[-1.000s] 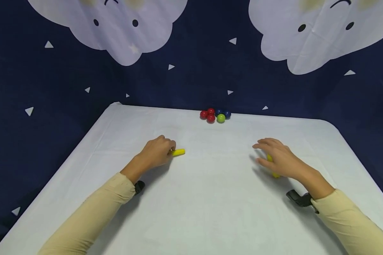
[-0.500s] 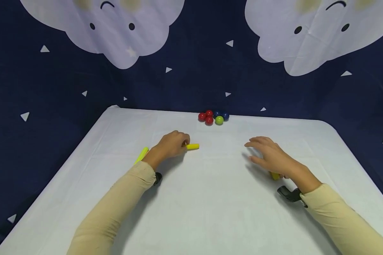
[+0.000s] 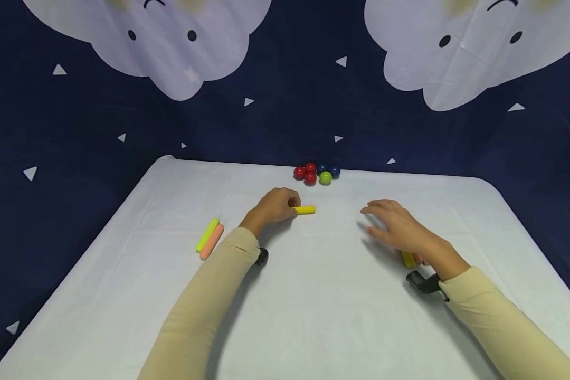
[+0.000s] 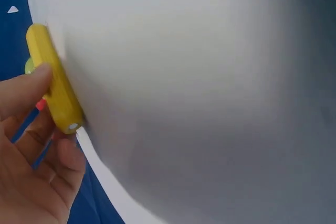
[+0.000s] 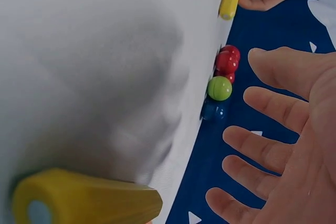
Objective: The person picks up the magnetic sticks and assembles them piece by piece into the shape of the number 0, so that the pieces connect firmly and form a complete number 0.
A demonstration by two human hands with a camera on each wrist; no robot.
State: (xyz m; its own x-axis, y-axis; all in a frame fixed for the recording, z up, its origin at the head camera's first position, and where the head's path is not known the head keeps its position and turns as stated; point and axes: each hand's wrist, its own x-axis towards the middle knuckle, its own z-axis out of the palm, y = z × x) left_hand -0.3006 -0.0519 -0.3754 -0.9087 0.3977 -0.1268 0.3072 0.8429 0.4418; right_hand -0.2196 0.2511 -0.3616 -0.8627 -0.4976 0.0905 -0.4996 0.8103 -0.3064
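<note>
My left hand (image 3: 277,205) pinches a short yellow stick (image 3: 306,210) between thumb and fingers, near the middle of the white table. In the left wrist view the stick has a faceted body and a pale spot on its end. My right hand (image 3: 401,226) hovers over the table's right side, fingers spread and holding nothing. Beneath its palm lies a second yellow stick (image 3: 408,258), mostly hidden in the head view but large in the right wrist view. A sliver of orange shows beside that stick.
Three red balls (image 3: 310,178), two blue balls (image 3: 334,172) and a green ball (image 3: 325,178) cluster at the far table edge. Left of my left forearm, a lime-yellow stick (image 3: 207,235) and an orange stick (image 3: 212,242) lie side by side. A dark patterned cloth (image 3: 294,121) hangs behind.
My left hand has carried its yellow stick right and away from me, uncovering the lime-yellow and orange sticks. The right hand has shifted slightly left in view, still spread.
</note>
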